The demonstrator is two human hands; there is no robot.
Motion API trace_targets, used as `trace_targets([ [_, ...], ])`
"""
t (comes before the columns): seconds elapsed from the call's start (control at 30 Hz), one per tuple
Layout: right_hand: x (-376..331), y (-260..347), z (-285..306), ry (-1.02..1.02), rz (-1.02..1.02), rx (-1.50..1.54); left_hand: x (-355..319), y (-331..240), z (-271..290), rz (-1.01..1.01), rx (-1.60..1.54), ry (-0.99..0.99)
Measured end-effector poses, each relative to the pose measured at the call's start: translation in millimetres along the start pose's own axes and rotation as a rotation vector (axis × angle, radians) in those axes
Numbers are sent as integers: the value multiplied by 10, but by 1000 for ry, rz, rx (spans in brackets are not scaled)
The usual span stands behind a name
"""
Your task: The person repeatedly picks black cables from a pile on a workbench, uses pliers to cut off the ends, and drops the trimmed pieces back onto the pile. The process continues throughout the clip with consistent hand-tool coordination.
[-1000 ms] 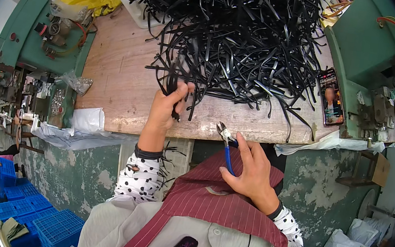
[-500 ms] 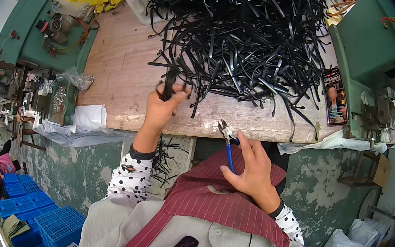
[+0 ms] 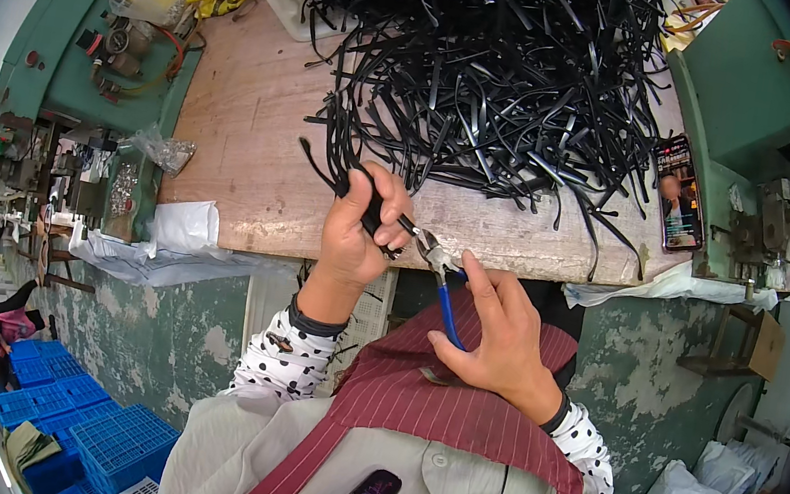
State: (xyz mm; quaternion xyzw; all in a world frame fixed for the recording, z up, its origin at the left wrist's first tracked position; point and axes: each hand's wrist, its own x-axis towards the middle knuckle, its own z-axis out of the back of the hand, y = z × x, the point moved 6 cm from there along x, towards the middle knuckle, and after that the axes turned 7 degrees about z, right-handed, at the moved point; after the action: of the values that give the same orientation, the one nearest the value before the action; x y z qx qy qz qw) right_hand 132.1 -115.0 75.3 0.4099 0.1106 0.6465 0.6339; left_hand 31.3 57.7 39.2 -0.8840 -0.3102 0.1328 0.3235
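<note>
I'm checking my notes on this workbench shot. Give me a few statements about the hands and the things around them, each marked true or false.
1. The left hand grips a black strip. True.
2. The right hand holds red-handled scissors. False: it holds blue-handled pliers.
3. The pile of black strips lies on the wooden table. True.
4. The plier tips are far from the left hand. False: they are right beside its fingers.
5. A phone lies at the table's right end. True.

- Black plastic strip (image 3: pixel 362 192): thin, curved, gripped at the wooden table's front edge, one end at the cutter's jaws.
- Blue-handled cutters (image 3: pixel 440 284): tilted, metal tip up-left against the strip.
</note>
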Motion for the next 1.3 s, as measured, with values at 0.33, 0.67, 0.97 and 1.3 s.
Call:
trace_targets([
  [0.33,-9,12,6,46,-38,21,-76,-22,-280,-306,242,11],
  [0.67,-99,-44,-35,106,-56,145,60,-9,-205,60,99,73],
  [0.97,1,90,162,86,121,-148,84,58,-219,250,-69,341],
  [1.3,-103,-17,19,81,61,-104,2,145,-77,122,-8,15],
])
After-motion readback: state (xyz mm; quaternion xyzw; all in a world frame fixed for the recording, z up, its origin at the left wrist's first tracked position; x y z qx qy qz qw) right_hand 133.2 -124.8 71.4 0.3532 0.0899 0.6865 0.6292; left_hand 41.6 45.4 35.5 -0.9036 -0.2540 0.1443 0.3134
